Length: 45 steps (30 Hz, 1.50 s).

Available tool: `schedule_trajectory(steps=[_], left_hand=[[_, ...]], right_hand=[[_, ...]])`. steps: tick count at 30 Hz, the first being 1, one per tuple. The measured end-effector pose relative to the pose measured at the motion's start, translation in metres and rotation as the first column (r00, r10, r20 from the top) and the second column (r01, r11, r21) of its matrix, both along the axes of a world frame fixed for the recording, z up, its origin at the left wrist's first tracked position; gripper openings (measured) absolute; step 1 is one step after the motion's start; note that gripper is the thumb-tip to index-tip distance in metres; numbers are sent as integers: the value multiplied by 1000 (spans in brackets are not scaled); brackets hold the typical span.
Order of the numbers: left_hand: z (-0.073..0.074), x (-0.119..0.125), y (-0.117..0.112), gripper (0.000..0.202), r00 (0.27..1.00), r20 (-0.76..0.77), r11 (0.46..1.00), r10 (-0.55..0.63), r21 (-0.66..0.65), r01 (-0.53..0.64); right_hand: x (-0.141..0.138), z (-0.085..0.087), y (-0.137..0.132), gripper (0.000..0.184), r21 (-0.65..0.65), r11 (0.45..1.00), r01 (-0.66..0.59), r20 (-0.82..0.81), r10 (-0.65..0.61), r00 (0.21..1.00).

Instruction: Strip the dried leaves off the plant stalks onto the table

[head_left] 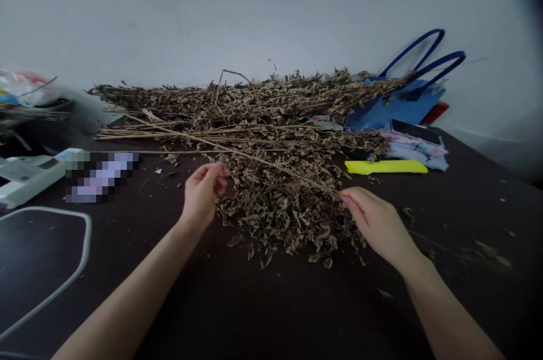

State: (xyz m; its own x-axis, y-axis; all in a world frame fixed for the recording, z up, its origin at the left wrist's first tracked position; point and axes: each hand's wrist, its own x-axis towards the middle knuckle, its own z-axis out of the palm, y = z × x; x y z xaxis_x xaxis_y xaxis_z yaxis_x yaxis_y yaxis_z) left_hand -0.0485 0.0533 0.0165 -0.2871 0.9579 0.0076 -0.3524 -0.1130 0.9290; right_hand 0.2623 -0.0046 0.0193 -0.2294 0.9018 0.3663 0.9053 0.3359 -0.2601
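A heap of dried leaves (284, 207) lies in the middle of the dark table (271, 303), with a long bundle of dried leafy stalks (254, 102) behind it. A thin bare stem (254, 156) runs slantwise across the heap. My left hand (203, 193) is at the heap's left edge, its fingers curled in a pinch near some leaves; what it holds is too small to make out. At the heap's right edge my right hand (375, 221) has its fingers pressed together at the stem's lower end.
A blue bag with dark handles (399, 102) stands at the back right. In front of it lie a yellow flat object (386, 167), a phone and folded cloth (418, 148). At left are a white device (29, 176) and a white-rimmed dark tray (38, 258).
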Motion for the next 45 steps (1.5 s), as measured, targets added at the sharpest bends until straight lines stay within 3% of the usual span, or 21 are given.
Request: schedule_trajectory(steps=[4,10,17,29,36,41,45], left_hand=[[-1,-18,13,19,993,50,993,103,52,-105],[-5,-28,20,12,997,81,996,9,86,-16],[-9,-29,20,15,994,-108,995,15,105,-4],[-12,-28,21,13,978,-210,996,1,84,17],[-15,-33,26,19,997,-77,995,-19,98,26],[-7,-36,25,23,991,61,991,-118,77,113],[-3,-37,24,23,988,89,989,-129,81,122]], right_hand=[[-1,-1,0,19,-6,1000,-3,-7,3,1000],[-4,-2,-1,19,-46,998,-38,-9,38,999],[1,-3,1,22,-59,998,-16,4,16,1000],[8,-4,3,23,-95,995,-16,-5,16,1000],[8,-3,3,21,-111,993,-40,-21,37,999],[8,-2,3,21,-100,994,-44,-21,43,999],[7,-1,2,22,-110,993,-47,-14,45,999]])
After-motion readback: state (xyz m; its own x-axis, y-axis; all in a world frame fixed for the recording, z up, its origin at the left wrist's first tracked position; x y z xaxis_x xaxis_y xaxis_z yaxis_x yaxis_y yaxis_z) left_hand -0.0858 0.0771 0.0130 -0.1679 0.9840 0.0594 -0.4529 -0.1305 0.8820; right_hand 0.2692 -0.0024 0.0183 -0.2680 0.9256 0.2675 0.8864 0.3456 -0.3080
